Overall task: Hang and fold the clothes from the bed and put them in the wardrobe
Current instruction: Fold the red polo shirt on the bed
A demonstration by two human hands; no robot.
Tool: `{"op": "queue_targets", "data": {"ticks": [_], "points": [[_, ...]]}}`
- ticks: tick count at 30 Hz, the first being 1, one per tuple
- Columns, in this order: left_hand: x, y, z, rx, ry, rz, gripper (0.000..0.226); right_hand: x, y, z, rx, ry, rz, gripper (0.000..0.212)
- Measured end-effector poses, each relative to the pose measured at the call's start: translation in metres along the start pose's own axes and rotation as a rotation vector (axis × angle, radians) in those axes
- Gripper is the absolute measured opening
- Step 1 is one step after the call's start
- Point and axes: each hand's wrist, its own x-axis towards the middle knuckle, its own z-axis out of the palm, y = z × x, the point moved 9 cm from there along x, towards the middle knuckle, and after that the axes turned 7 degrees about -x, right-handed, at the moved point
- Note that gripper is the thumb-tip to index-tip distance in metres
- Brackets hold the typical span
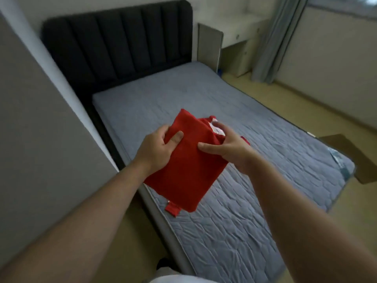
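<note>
While both hands are raised over the bed (234,211), one item of clothing is in view: a red garment (187,166), folded into a rough rectangle and held over the bed's left edge. Whether its lower end touches the cover cannot be told.

Left hand (161,149): thumb flat on top of the cloth, fingers curled under the left edge, gripping.
Right hand (230,149): thumb pressed on top, fingers wrapped round the right edge by the collar, gripping.

Labels: one white tag (214,127) at the collar, print too blurred to read; one small red tab (172,209) at the bottom edge, no legible writing.

Other counts: one black padded headboard (122,50), one bedside cabinet (210,43), one grey curtain (271,37), one cardboard box (344,150) on the floor, right of the bed.
</note>
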Motion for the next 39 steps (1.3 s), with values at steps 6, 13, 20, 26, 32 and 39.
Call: {"op": "queue_targets", "data": {"ticks": [6,13,20,26,32,39], "points": [[-0.103,0.046,-0.128,0.103,0.297,0.018,0.031,-0.044,-0.117,0.091,-0.376,-0.309,-0.332,0.095],[-0.286,0.091,-0.233,0.310,0.570,-0.051,0.009,-0.173,-0.206,0.214,-0.384,-0.682,-0.672,0.080],[-0.464,0.114,-0.317,0.449,0.740,-0.178,0.025,-0.320,-0.257,0.350,-0.308,-1.099,-0.729,0.058],[-0.597,0.096,-0.394,0.502,0.869,-0.308,0.025,-0.411,-0.302,0.477,-0.178,-1.230,-0.696,0.063],[-0.727,0.079,-0.491,0.621,0.954,-0.447,0.031,-0.524,-0.325,0.622,-0.223,-1.555,-0.652,0.060],[-0.867,0.076,-0.577,0.778,1.055,-0.638,0.039,-0.650,-0.349,0.749,-0.250,-1.792,-0.705,0.052]]}}
